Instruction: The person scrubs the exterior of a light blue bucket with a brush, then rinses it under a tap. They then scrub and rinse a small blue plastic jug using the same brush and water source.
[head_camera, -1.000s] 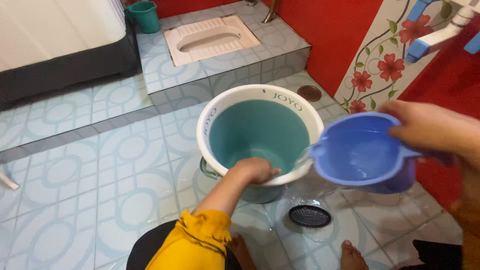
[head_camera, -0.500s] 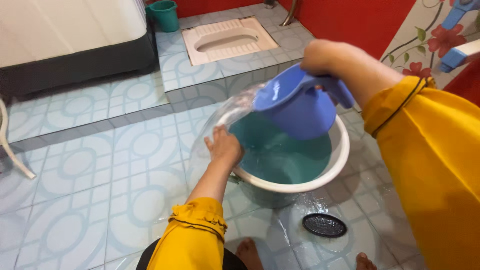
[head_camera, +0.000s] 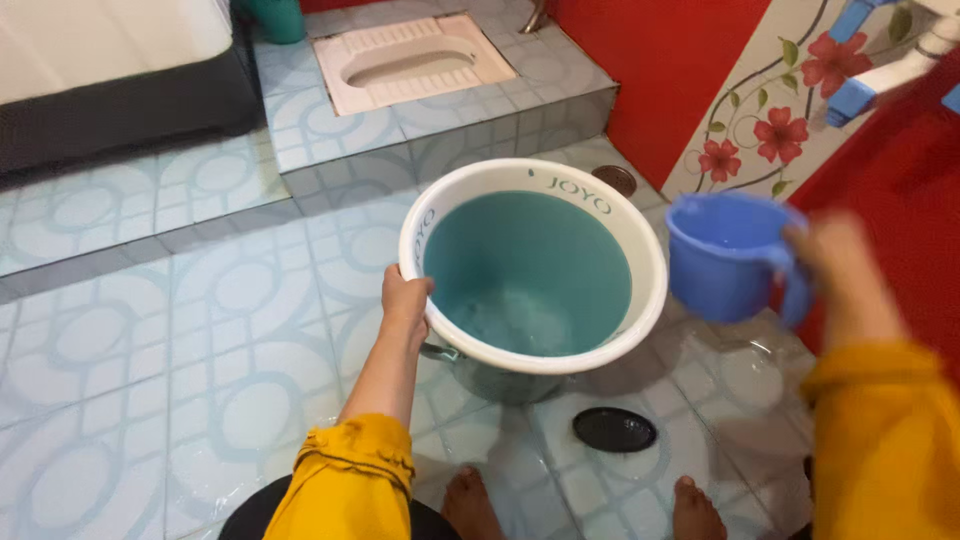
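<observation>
Now the left hand (head_camera: 405, 300) grips the near-left rim of the round teal plastic bucket with a white rim (head_camera: 535, 275), standing on the wet tiled floor (head_camera: 200, 350). The right hand (head_camera: 835, 265), blurred, is closed on the handle of the blue plastic dipper (head_camera: 722, 262), now upright and right of the bucket; half a second ago it was tipped over it, pouring. Some water lies inside.

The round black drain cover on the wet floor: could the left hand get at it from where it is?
Probably yes. The left hand grips the teal bucket's white rim; the black drain cover lies uncovered beside it.
</observation>
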